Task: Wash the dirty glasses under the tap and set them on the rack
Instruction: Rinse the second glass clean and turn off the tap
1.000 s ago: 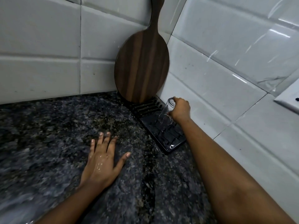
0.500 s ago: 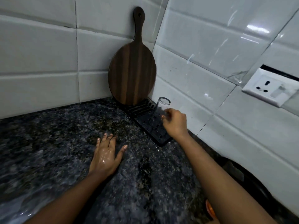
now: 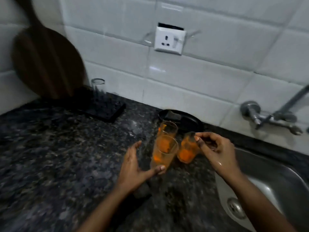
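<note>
My left hand (image 3: 133,164) spread wide, thumb touching the nearest orange-stained glass (image 3: 163,152), my right hand (image 3: 215,150) pinching the right glass (image 3: 188,148) at its rim, clean glass (image 3: 98,87) on the far-left rack (image 3: 107,109)

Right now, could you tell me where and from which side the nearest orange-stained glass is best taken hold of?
Grip the nearest glass around its lower wall, coming from the left, where the left hand already has its thumb at the base. It stands upright, and two more glasses crowd its back and right, so only the left and front are clear.
</note>
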### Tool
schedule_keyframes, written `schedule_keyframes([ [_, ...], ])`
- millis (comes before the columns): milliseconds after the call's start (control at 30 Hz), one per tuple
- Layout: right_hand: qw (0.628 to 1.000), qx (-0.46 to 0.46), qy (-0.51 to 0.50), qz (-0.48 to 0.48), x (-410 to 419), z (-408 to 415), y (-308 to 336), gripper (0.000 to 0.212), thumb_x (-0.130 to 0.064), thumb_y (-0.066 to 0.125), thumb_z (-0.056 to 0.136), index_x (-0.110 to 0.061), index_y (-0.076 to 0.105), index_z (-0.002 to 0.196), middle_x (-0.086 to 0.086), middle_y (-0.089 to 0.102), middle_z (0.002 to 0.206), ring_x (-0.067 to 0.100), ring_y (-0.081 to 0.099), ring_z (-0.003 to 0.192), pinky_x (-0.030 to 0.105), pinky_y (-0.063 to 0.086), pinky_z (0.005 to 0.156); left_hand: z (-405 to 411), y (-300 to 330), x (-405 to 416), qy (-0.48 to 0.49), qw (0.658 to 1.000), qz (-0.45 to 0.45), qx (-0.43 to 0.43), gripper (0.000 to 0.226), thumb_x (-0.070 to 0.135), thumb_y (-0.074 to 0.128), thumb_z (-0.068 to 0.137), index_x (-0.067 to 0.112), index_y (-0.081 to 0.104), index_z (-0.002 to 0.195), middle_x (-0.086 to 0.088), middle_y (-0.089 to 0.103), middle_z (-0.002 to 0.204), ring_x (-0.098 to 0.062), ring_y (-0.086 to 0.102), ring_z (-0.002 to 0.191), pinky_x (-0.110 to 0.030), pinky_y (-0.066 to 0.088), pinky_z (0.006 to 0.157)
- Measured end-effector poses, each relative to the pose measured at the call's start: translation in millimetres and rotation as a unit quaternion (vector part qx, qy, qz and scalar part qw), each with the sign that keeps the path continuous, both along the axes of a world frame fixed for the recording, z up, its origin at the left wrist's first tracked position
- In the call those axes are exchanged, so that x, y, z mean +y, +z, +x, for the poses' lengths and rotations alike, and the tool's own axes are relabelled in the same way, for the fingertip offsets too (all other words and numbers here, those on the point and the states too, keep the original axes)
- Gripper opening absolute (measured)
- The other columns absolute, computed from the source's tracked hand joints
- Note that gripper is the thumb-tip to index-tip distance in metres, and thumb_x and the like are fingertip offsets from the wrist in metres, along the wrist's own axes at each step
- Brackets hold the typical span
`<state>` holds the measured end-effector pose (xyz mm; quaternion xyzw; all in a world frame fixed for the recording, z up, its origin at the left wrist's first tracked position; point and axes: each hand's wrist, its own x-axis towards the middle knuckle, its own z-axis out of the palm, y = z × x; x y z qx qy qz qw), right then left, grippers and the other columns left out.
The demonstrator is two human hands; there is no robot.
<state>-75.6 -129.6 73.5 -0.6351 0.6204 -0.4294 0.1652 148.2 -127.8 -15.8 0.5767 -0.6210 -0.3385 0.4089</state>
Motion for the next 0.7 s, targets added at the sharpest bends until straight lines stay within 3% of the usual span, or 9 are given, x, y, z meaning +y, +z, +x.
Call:
schedule_keyframes([
  [67,0.997,0.022,-0.057,0.044,14.7,-33.5,-17.8,0.006,-0.018,0.065,0.084,-0.018,0.069,0.088,-0.002,0.071,0.082,0.010,0.067,0.076,0.026,0.054,0.072,-25.5,0.7,-2.5,-0.024,0.999,0.028,-0.027,0.120,0.063,0.079,0.047,0.023,0.021,0.144,0.007,0.031,0.144,-0.012,0.032,0.134,-0.033,0.034,0.110],
  [133,0.992,0.020,-0.090,0.082,29.5,-59.9,-34.7,0.004,-0.017,0.066,0.084,-0.016,0.070,0.085,0.000,0.070,0.081,0.012,0.065,0.077,0.028,0.052,0.073,-46.8,-3.5,-4.3,-0.015,0.999,0.034,-0.017,0.120,0.063,0.080,0.044,0.023,0.022,0.142,0.000,0.037,0.144,-0.018,0.038,0.132,-0.035,0.037,0.108],
  [333,0.985,0.007,-0.105,0.134,62.4,-114.9,-54.8,0.006,-0.020,0.070,0.081,-0.014,0.070,0.083,-0.002,0.070,0.077,0.008,0.064,0.075,0.022,0.048,0.067,-80.4,-8.9,0.4,0.128,0.991,0.007,0.032,0.086,0.036,0.085,0.058,0.018,0.044,0.131,-0.007,0.061,0.124,-0.025,0.058,0.112,-0.027,0.043,0.089],
  [500,0.985,-0.016,-0.100,0.137,70.5,-166.1,-50.3,0.005,-0.018,0.070,0.080,-0.014,0.070,0.083,-0.003,0.069,0.076,0.002,0.062,0.072,0.012,0.045,0.062,-130.1,4.1,29.1,0.040,0.999,-0.014,-0.004,0.088,0.032,0.090,0.049,0.019,0.050,0.127,0.000,0.066,0.110,-0.015,0.060,0.102,-0.029,0.049,0.090],
  [700,0.990,-0.003,-0.093,0.104,46.9,-238.0,-34.8,0.026,-0.013,0.072,0.078,-0.006,0.065,0.103,0.008,0.068,0.084,0.016,0.063,0.073,0.026,0.050,0.073,-222.2,20.1,37.8,0.013,1.000,-0.013,0.022,0.081,0.025,0.091,0.046,0.019,0.054,0.118,0.006,0.063,0.102,-0.010,0.061,0.098,-0.027,0.049,0.086],
])
